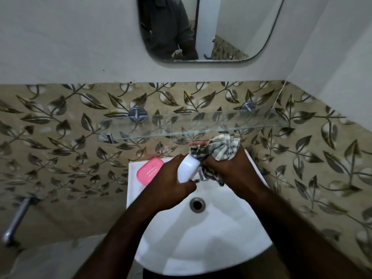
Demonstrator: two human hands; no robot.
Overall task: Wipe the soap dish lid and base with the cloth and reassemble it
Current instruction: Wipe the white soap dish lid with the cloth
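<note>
I'm seeing the white soap dish piece (188, 168) hovering over the back of the sink (201, 248), caught between both hands. The left hand (173, 178) is curling round its lower end, fingers wrapped tight. The right hand (227, 168) is clutching the checked cloth (219, 148) in a bunch and pressing it against the piece's upper end. The pink slotted soap dish part (150, 171) is lying on the sink's back left rim, just beside the left hand; whether they're touching, I can't tell.
</note>
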